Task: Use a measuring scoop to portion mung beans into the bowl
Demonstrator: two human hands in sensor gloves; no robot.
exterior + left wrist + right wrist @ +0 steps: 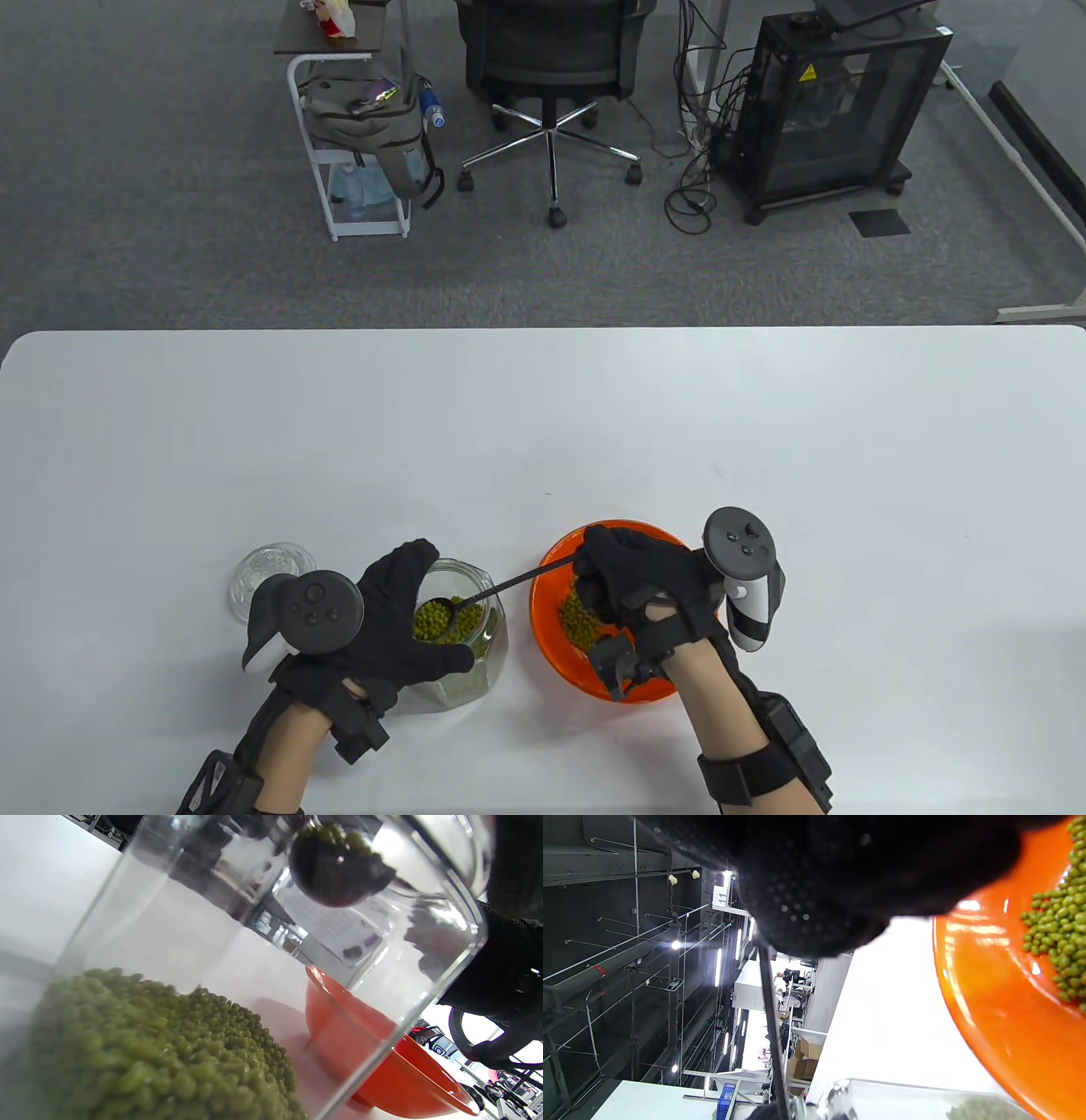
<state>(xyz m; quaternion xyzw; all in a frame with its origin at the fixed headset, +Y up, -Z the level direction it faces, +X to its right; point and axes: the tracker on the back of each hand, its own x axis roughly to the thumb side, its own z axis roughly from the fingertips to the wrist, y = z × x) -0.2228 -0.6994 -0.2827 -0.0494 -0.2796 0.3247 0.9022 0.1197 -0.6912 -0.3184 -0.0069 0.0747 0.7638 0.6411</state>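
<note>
Because the loose mung beans (434, 620) roll easily, the rigid measuring scoop (462, 604), loaded at the glass jar (475, 645) mouth lower left of centre, is pinched by its handle in the right hand (640, 586), kept level, while the left hand (399, 624) clasps the jar beside the orange bowl (551, 645).

Not much to read here tbh. Right wrist view has a white sign (720, 895) up in the background that says "11". The black cabinet (836, 110) behind the table has a yellow warning triangle sticker (807, 72), its symbol too small to make out.
</note>
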